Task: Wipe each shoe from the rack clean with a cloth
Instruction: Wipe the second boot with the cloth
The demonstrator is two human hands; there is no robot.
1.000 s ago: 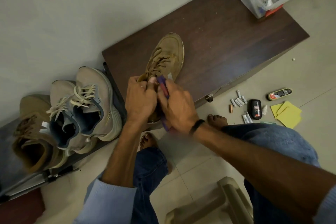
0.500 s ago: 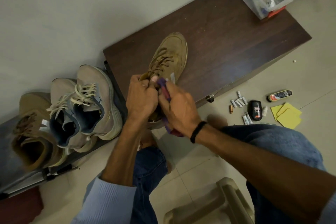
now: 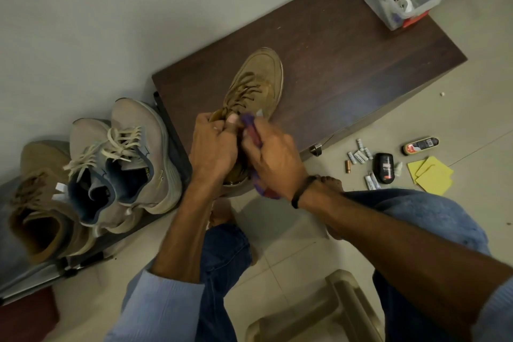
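left hand [image 3: 212,147] gripping shoe [image 3: 255,83], right hand [image 3: 273,159] clutching cloth [image 3: 251,128]

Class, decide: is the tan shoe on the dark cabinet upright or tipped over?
Upright: the tan shoe rests on its sole, laces facing up.

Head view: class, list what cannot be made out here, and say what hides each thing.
Head view throughout.
Heel of tan shoe: covered by left hand and right hand.
Purple cloth: mostly bunched inside the right hand.
White floor cylinders: print too small.
Plastic stool: cut by bottom edge.
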